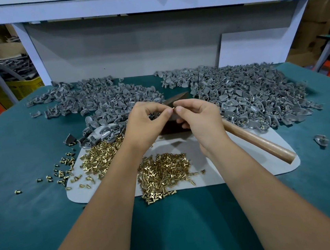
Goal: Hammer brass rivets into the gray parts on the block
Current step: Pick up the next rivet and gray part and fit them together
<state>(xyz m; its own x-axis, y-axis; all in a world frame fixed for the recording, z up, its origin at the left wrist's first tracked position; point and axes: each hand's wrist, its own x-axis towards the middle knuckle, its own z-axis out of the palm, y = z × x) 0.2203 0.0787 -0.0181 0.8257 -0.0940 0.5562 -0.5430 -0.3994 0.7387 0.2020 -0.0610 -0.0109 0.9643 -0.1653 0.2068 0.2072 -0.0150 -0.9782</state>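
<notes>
My left hand (147,120) and my right hand (198,117) meet above the dark block (170,128), which they mostly hide. A small brass rivet (173,108) is pinched in my right fingertips, and my left fingertips touch it too. My left hand curls round a gray part (154,114), barely visible. A hammer lies under my right hand, its dark head (177,98) behind my fingers and its wooden handle (260,142) running to the lower right. Loose brass rivets (163,172) lie in piles on a pale mat (237,170).
Large heaps of gray parts cover the green table at the back left (96,104) and back right (249,94). Stray rivets (62,169) are scattered left of the mat. One gray part (321,140) lies alone at the right. A white shelf frame (146,3) rises behind.
</notes>
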